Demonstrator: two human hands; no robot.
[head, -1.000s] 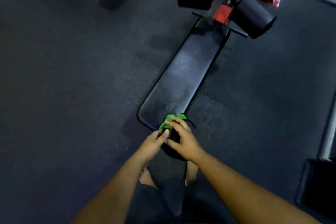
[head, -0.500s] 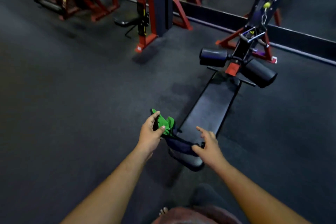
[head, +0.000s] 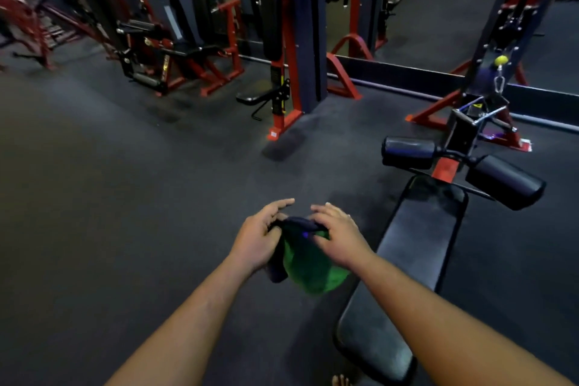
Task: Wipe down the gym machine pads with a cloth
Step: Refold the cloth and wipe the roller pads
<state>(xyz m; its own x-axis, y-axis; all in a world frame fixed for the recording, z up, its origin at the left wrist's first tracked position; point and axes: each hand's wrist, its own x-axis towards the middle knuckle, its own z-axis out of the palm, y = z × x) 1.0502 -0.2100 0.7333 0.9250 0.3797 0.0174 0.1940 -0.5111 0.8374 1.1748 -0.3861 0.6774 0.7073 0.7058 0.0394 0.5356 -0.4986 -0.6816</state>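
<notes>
The cloth [head: 313, 263] is green w/ a dark navy part bunched on top, held up in the air between both hands, just left of the long bench pad [head: 416, 247] and not touching it. Left hand [head: 260, 235] grips the left edge w/ the thumb tucked on the fabric and fingers sticking out fwd; right hand [head: 340, 236] sits over the top edge, fingers curled down onto it. Looks to me like they're refolding or bunching it to get a fresh face — that'd explain why it's up at waist level instead of down on the pad.

The pad runs away from the person toward two roller pads [head: 504, 182] on a red and black frame [head: 445, 166] at the far end. My guess is those rollers are next, but can't say for sure. Beyond that it's dark rubber floor [head: 125, 197], then a row of red machines [head: 188, 50] along the back. Bare toes [head: 340, 381] poking in at the bottom edge.
</notes>
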